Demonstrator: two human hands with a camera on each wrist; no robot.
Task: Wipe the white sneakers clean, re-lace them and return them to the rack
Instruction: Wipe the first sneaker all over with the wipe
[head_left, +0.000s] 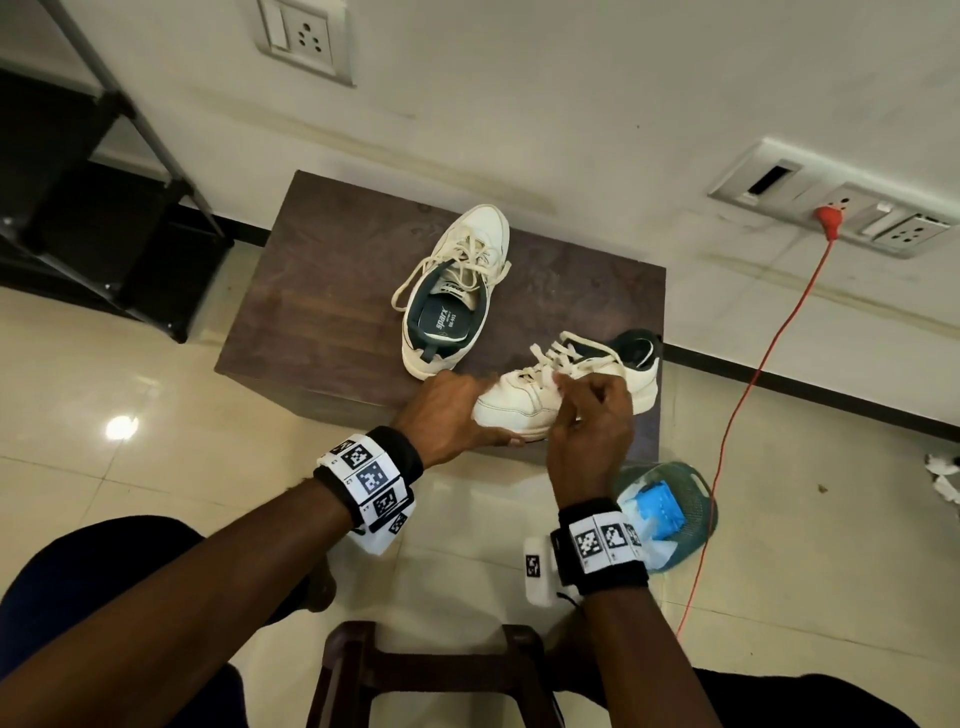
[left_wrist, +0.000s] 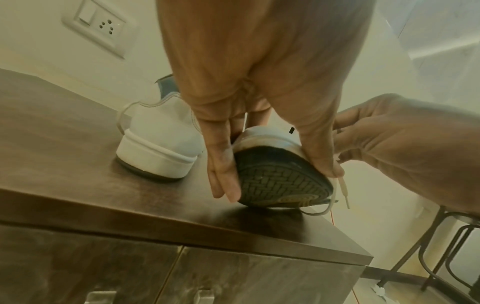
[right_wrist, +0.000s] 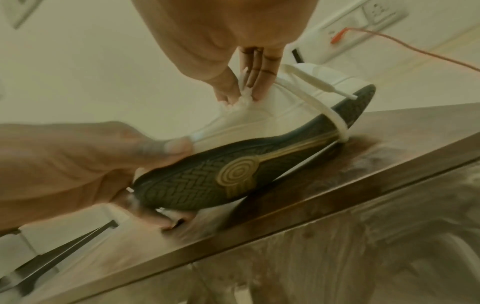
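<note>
The near sneaker (head_left: 524, 402) lies tipped on its side at the near right corner of the dark wooden bench (head_left: 322, 291), its sole lifted toward the person. The left hand (head_left: 447, 410) grips its toe, thumb on one edge and fingers on the other. The right hand (head_left: 589, 415) pinches a small white wipe (right_wrist: 240, 100) against the shoe's upper, beside the loose laces (head_left: 563, 353). The second sneaker (head_left: 454, 291) stands upright farther back on the bench, laced. A black rack (head_left: 78, 197) stands at far left.
</note>
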